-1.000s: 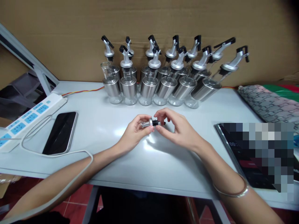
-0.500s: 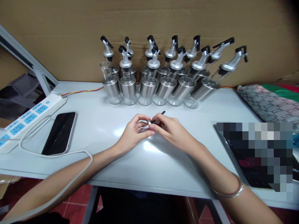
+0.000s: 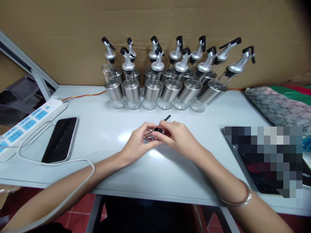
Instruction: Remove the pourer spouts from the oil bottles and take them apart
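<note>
Pourer between left fingers and right fingers, seemingly pinched.

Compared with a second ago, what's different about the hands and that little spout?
The right hand has moved slightly left and closed around the spout, beside the left hand. A black tip now rises above its fingers. Bottles and phone stayed put.

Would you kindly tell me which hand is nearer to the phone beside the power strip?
Left. The left hand is apart from the phone, to its right across the tabletop; the right hand is farther right, past the left hand.
</note>
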{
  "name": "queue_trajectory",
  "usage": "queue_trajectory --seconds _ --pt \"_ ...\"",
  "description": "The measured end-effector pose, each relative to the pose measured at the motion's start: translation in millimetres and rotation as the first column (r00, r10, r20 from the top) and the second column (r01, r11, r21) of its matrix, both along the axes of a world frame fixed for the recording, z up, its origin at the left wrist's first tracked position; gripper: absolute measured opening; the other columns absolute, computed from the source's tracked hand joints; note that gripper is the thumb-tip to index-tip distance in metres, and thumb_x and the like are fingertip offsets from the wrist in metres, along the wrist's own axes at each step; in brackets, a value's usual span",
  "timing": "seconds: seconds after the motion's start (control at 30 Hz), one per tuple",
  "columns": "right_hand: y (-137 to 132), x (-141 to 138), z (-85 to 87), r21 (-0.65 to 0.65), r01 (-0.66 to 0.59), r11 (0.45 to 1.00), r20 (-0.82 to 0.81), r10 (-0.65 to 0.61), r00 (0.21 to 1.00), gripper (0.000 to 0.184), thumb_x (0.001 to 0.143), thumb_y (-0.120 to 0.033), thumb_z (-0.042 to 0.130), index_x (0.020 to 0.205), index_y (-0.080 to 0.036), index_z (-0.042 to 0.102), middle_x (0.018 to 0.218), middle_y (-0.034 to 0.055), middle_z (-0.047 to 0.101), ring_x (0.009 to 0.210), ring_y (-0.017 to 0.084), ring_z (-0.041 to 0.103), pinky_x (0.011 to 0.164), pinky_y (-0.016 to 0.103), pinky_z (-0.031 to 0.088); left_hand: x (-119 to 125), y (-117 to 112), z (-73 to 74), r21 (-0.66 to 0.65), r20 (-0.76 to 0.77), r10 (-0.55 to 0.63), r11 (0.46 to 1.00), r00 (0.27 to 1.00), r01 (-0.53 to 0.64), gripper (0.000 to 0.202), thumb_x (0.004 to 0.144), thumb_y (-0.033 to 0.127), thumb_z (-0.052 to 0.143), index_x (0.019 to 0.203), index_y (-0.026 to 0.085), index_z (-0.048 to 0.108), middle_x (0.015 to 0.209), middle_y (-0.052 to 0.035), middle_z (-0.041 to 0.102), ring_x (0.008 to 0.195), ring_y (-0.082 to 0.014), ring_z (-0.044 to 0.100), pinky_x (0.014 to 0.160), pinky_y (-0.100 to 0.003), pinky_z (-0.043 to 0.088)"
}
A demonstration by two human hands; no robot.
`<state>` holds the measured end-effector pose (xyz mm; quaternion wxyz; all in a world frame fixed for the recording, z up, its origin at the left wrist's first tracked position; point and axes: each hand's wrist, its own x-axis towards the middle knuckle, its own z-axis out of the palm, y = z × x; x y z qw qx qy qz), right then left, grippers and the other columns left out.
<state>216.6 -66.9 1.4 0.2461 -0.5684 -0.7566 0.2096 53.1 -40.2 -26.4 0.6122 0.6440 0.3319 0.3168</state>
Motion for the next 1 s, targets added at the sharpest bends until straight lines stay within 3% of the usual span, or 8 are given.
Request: queue_trajectory --seconds 0.23,0.37,0.43,0.67,0.87,1.0 --pt "-0.5 -3.6 -3.4 0.156 -0.006 0.988 0.101 -0.010 0.995 0.037 0.091 -0.045 0.047 0.069 -0.017 0.055 0.053 -0.0019 0.054 0.048 0.011 0.045 0.062 0.026 0.031 -5.0 -0.8 3.3 0.241 -0.263 -0.037 0.965 0.964 0.103 0.033 0.080 0.024 0.057 0.111 0.018 0.049 0.095 -0.0033 0.064 0.076 -0.0145 0.059 0.068 -0.025 0.046" --pt "-1.9 -6.8 -5.1 0.240 0.005 0.971 0.088 -0.027 0.996 0.038 0.092 -0.044 0.046 0.068 -0.017 0.055 0.052 -0.0020 0.054 0.047 0.011 0.044 0.061 0.026 0.031 -6.0 -4.6 7.3 0.341 -0.370 -0.038 0.924 0.928 0.173 0.037 0.084 0.024 0.047 0.120 0.016 0.040 0.100 -0.0091 0.064 0.082 -0.0196 0.062 0.071 -0.030 0.046" --pt "-3.2 -8.6 -4.6 0.247 0.007 0.969 0.069 -0.025 0.997 0.039 0.092 -0.046 0.046 0.067 -0.017 0.055 0.051 -0.0019 0.053 0.047 0.011 0.044 0.060 0.026 0.031 -6.2 -6.1 8.1 0.338 -0.395 -0.028 0.925 0.918 0.173 0.036 0.084 0.026 0.047 0.118 0.017 0.040 0.101 -0.0092 0.064 0.084 -0.0210 0.063 0.069 -0.030 0.046" --pt "-6.9 -13.4 -2.2 0.266 -0.100 0.959 0.050 0.090 0.995 0.035 0.093 -0.045 0.045 0.075 -0.017 0.056 0.055 -0.0004 0.055 0.050 0.013 0.045 0.060 0.026 0.033 -9.9 -3.8 10.9 0.386 -0.562 0.087 0.907 0.822 0.168 0.022 0.081 0.031 0.053 0.099 0.023 0.044 0.073 0.0005 0.063 0.064 -0.0203 0.063 0.057 -0.025 0.040" --pt "-7.7 -16.0 -2.5 0.269 -0.159 0.950 0.082 0.142 0.986 0.029 0.096 -0.037 0.040 0.083 -0.016 0.056 0.063 0.0015 0.059 0.055 0.014 0.049 0.061 0.028 0.033 -12.9 1.4 22.9 0.386 -0.583 0.050 0.895 0.811 0.222 0.016 0.077 0.027 0.049 0.091 0.024 0.043 0.057 0.0057 0.050 0.046 -0.0152 0.050 0.050 -0.023 0.030" --pt "-7.9 -16.7 -4.2 0.252 -0.185 0.950 0.112 0.161 0.981 0.023 0.096 -0.031 0.040 0.092 -0.015 0.055 0.073 0.0057 0.062 0.065 0.017 0.053 0.064 0.030 0.036 -15.2 5.7 30.1 0.375 -0.663 0.055 0.888 0.747 0.268 0.019 0.073 0.025 0.048 0.091 0.023 0.041 0.050 0.0068 0.043 0.044 -0.0169 0.047 0.050 -0.024 0.025"
